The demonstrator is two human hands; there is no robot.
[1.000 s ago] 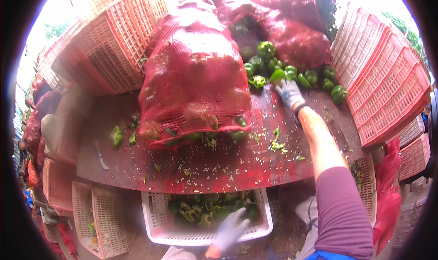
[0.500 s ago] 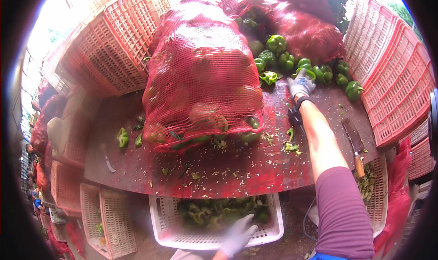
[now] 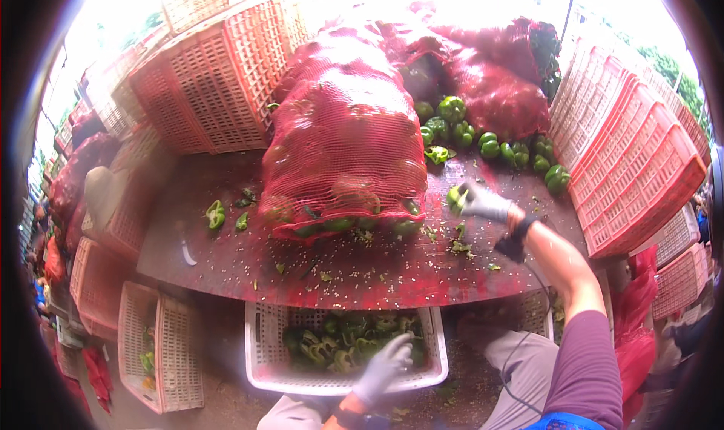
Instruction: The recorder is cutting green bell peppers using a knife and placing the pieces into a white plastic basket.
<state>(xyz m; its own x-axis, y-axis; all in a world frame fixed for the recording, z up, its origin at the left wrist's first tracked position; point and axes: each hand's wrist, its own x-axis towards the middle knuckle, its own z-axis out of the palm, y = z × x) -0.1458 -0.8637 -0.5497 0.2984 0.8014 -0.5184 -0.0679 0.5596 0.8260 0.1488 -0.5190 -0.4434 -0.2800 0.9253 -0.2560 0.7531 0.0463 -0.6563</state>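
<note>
My right hand (image 3: 483, 203), in a pale glove with a black band at the wrist, grips a green bell pepper (image 3: 455, 199) just above the reddish tabletop. My left hand (image 3: 385, 366), gloved too, hovers over the white crate (image 3: 260, 377) below the table edge, fingers stretched out and nothing in them. Green pepper pieces (image 3: 354, 347) fill much of that crate. Behind the right hand, several whole green peppers (image 3: 452, 109) lie at the mouth of a red mesh sack (image 3: 498, 83), beside a cut-open pepper (image 3: 437, 155).
A large full mesh sack (image 3: 347, 143) stands mid-table. Stacked pink crates flank the table at left (image 3: 219, 75) and right (image 3: 626, 158). Pepper scraps (image 3: 216, 214) and seeds dot the tabletop, with a curved pale blade (image 3: 187, 254) at the left. Another crate (image 3: 181, 354) stands lower left.
My right hand has drawn back from the pepper pile toward me, bringing a green pepper. The left hand stays over the white crate. The knife at the right no longer shows. The view has shifted.
</note>
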